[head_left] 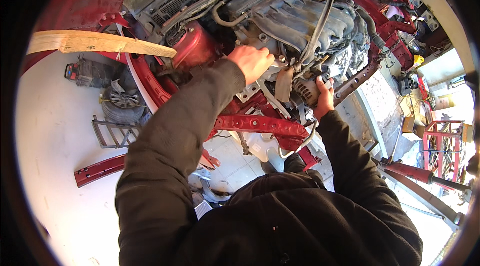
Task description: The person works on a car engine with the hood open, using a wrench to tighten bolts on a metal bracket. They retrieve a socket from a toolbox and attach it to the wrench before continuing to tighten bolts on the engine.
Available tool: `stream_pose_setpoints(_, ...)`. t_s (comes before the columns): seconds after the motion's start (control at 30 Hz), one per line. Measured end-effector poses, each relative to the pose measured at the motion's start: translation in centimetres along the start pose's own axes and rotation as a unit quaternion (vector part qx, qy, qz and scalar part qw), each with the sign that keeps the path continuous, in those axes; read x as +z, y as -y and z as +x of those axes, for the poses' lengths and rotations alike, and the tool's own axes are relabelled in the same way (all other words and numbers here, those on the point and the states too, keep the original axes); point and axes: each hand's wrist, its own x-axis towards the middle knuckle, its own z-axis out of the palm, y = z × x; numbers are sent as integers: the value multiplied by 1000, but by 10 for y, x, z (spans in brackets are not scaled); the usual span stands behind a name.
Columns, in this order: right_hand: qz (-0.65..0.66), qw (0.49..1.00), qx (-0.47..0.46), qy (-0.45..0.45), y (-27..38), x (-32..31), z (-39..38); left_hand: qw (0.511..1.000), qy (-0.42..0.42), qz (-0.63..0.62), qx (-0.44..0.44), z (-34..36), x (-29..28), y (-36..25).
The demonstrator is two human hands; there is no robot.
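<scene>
My left hand [250, 61] is closed over a spot at the front left of the dark engine [295, 18], beside a small metal fitting; what lies in its fingers is hidden. My right hand [324, 95] grips a slotted metal alternator [306, 91] from its right side. A hanging strap [318, 31] runs down across the engine toward a tan flat piece [284, 84] between my hands. The red front body rail [252, 125] crosses below both hands.
A wooden plank [100, 43] juts in from the left. On the floor are a wheel [125, 107], a metal frame [107, 133] and a red body part [97, 171]. At right stand a red hydraulic ram [407, 171] and red racks [442, 143] with boxes nearby.
</scene>
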Motion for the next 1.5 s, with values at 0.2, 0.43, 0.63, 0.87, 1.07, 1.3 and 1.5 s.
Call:
stream_pose_setpoints(0.2, -141, 989, 40, 3, 5, -21, -15, 952, -139, -171, -212, -79, 15, -26)
stream_pose_setpoints(0.43, -315, 943, 109, -20, 2, -120, -28, 934, -180, -172, -257, -123, 53, -20)
stream_pose_setpoints(0.63, -687, 726, 3, -27, -3, -320, -83, 936, -85, -161, -302, -120, 54, -30)
stream_pose_setpoints(0.87, -651, 695, 122, -279, -58, -582, -281, 946, -186, -80, -253, -119, 60, -29)
stream_pose_setpoints(1.07, -636, 681, 317, -179, -171, -571, -508, 948, -225, -194, -116, -104, 30, -45)
stream_pose_setpoints(1.3, -518, 751, 282, -298, -192, -497, -617, 906, -266, -329, -4, -75, -53, -231)
stream_pose_setpoints(1.5, -427, 835, 108, -329, -109, -516, -636, 860, -34, -426, 278, -30, -74, -500)
